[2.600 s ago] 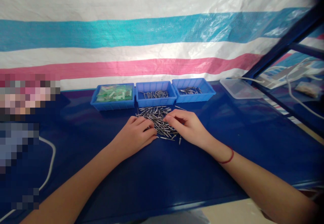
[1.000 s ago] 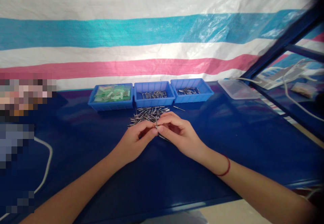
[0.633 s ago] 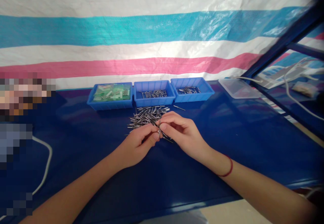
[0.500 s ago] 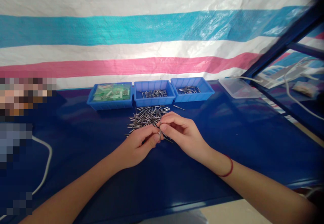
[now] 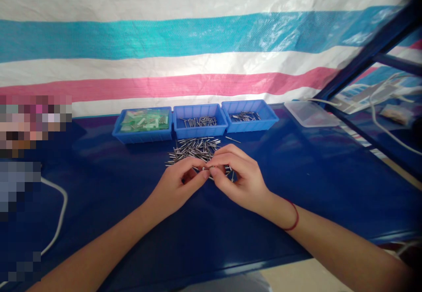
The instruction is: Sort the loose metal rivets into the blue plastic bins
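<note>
A heap of small metal pins point(image 5: 194, 149) lies on the dark blue table point(image 5: 296, 169), just in front of three blue bins. My left hand point(image 5: 176, 186) and my right hand point(image 5: 239, 175) meet at the near edge of the heap. Both pinch with thumb and forefinger, fingertips almost touching, on a single small metal pin point(image 5: 204, 169) held between them. My right wrist wears a red string.
The left blue bin point(image 5: 143, 125) holds green and white pieces; the middle bin point(image 5: 199, 120) and the right bin point(image 5: 249, 115) hold metal pins. A clear plastic lid point(image 5: 308, 114) lies at the right. A white cable point(image 5: 61, 208) curves at the left. A striped tarp hangs behind.
My hands left the heap, where they lay on the pins, and came together holding one pin. My right hand has since turned, its fingers curling further down over the heap's edge.
</note>
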Tool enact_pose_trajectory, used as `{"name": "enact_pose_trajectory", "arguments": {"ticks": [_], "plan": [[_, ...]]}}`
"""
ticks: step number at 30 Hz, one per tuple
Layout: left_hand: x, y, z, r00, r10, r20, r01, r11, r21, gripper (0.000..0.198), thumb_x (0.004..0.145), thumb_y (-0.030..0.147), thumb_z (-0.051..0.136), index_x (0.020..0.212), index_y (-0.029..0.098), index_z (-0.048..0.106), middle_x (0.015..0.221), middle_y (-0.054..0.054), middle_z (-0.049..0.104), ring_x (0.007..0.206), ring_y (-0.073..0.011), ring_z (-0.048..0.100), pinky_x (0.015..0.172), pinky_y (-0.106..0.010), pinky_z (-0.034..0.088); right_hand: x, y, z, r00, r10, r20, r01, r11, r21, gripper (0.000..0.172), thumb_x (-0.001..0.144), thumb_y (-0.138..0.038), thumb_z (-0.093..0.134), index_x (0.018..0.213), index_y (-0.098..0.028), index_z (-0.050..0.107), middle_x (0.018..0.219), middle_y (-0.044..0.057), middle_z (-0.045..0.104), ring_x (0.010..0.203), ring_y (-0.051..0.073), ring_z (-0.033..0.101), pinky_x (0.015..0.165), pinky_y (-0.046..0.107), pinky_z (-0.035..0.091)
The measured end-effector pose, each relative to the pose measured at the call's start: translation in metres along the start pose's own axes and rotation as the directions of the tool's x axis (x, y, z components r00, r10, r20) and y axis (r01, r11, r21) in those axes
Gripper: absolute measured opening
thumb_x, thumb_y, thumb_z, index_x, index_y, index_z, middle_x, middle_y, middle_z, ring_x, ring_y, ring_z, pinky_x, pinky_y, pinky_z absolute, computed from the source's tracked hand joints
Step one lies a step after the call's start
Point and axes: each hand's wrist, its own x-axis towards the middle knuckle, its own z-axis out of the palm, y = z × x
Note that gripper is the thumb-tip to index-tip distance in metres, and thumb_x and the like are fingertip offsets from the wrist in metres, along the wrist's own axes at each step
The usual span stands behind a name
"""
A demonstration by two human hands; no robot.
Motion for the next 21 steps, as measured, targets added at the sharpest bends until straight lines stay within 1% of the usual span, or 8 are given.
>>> {"name": "enact_pose_trajectory", "arguments": {"ticks": [4, 6, 9, 12, 14, 17, 19, 21], "plan": [[0.000, -0.007, 0.001, 0.988, 0.028, -0.152, -0.032, 0.999, -0.023, 0.016, 0.086, 0.032, 0.060, 0.094, 0.019, 0.063, 0.081, 0.001, 0.063, 0.061, -0.0097, 0.054, 0.055, -0.021, 0.041, 0.000, 0.007, -0.002, 0.999, -0.039, 0.002, 0.039, 0.997, -0.072, 0.013, 0.081, -0.008, 0.059, 0.088, -0.018, 0.062, 0.084, 0.005, 0.061, 0.076, 0.014, 0.058, 0.065, 0.028, 0.048], [-0.001, -0.008, 0.000, 0.980, 0.040, -0.195, -0.044, 0.999, -0.016, 0.015, 0.085, 0.032, 0.061, 0.093, 0.019, 0.063, 0.084, 0.000, 0.064, 0.064, -0.0108, 0.057, 0.057, -0.021, 0.043, 0.001, 0.010, -0.003, 0.999, -0.029, 0.022, 0.030, 0.997, -0.077, 0.011, 0.081, -0.009, 0.058, 0.088, -0.017, 0.062, 0.085, 0.005, 0.061, 0.072, 0.013, 0.056, 0.063, 0.027, 0.047], [-0.002, -0.006, -0.001, 0.973, 0.056, -0.223, -0.052, 0.998, 0.026, 0.013, 0.084, 0.031, 0.062, 0.089, 0.019, 0.062, 0.080, 0.001, 0.063, 0.065, -0.0112, 0.058, 0.058, -0.021, 0.044, 0.003, 0.013, -0.003, 0.996, -0.001, 0.084, 0.006, 0.998, -0.056, 0.008, 0.083, -0.011, 0.057, 0.086, -0.016, 0.063, 0.084, 0.005, 0.060, 0.071, 0.012, 0.055, 0.062, 0.026, 0.046], [-0.002, -0.003, -0.002, 0.971, 0.067, -0.230, -0.057, 0.997, 0.053, 0.014, 0.084, 0.030, 0.061, 0.092, 0.019, 0.060, 0.077, 0.002, 0.062, 0.062, -0.0104, 0.058, 0.056, -0.021, 0.043, 0.004, 0.015, -0.002, 0.982, 0.110, 0.152, -0.114, 0.993, 0.017, 0.009, 0.087, -0.016, 0.055, 0.083, -0.017, 0.064, 0.081, 0.005, 0.061, 0.072, 0.013, 0.056, 0.062, 0.026, 0.045], [-0.002, -0.001, -0.002, 0.965, 0.087, -0.247, -0.075, 0.996, 0.056, 0.022, 0.084, 0.029, 0.061, 0.104, 0.020, 0.056, 0.079, 0.002, 0.063, 0.061, -0.0098, 0.058, 0.055, -0.021, 0.043, 0.005, 0.019, -0.001, 0.960, 0.255, 0.112, -0.267, 0.958, 0.104, 0.012, 0.087, -0.023, 0.056, 0.081, -0.018, 0.064, 0.077, 0.003, 0.061, 0.068, 0.012, 0.055, 0.060, 0.026, 0.044], [-0.002, -0.002, -0.002, 0.957, 0.158, -0.243, -0.126, 0.982, 0.141, 0.031, 0.086, 0.026, 0.060, 0.116, 0.021, 0.051, 0.079, 0.003, 0.063, 0.061, -0.0092, 0.057, 0.055, -0.021, 0.043, 0.010, 0.032, -0.005, 0.873, 0.485, -0.050, -0.453, 0.845, 0.284, 0.016, 0.086, -0.032, 0.059, 0.082, -0.018, 0.066, 0.064, -0.001, 0.056, 0.057, 0.010, 0.049, 0.054, 0.024, 0.039], [-0.002, -0.003, -0.002, 0.955, 0.229, -0.187, -0.177, 0.950, 0.258, 0.029, 0.086, 0.022, 0.060, 0.114, 0.021, 0.053, 0.080, 0.003, 0.064, 0.064, -0.0096, 0.057, 0.060, -0.022, 0.044, 0.016, 0.043, -0.011, 0.797, 0.578, -0.176, -0.465, 0.773, 0.432, 0.019, 0.084, -0.036, 0.062, 0.082, -0.018, 0.066, 0.058, -0.004, 0.051, 0.053, 0.008, 0.044, 0.051, 0.023, 0.037], [-0.002, -0.006, -0.002, 0.942, 0.317, -0.106, -0.257, 0.890, 0.376, 0.023, 0.086, 0.020, 0.060, 0.109, 0.020, 0.058, 0.086, 0.001, 0.067, 0.072, -0.0114, 0.059, 0.069, -0.024, 0.046, 0.022, 0.054, -0.018, 0.700, 0.664, -0.261, -0.429, 0.684, 0.590, 0.021, 0.079, -0.039, 0.067, 0.083, -0.018, 0.067, 0.059, -0.005, 0.048, 0.051, 0.007, 0.041, 0.048, 0.022, 0.035]]}}
